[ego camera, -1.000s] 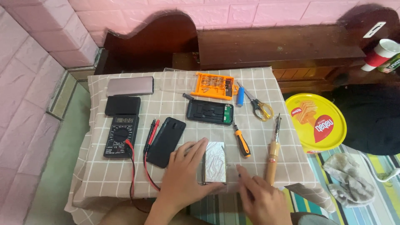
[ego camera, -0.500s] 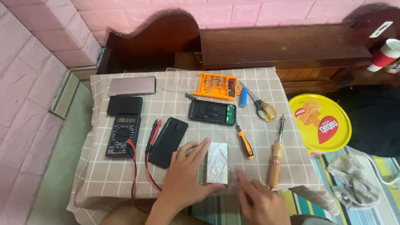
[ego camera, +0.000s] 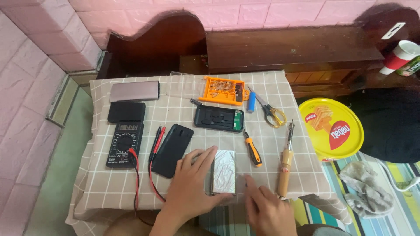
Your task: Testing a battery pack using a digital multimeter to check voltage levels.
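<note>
Silver block (ego camera: 224, 171) lies near the front edge of the tabletop (ego camera: 131, 192), its long axis running from front to back. On its left side, the left hand (ego camera: 191, 188) grips it, fingers (ego camera: 202, 158) spread over the left edge and thumb beneath the near end. The right hand (ego camera: 267, 210), fingers loosely extended and holding nothing, hovers just beside the block's near right corner, next to the wooden-handled soldering iron (ego camera: 285, 168).
</note>
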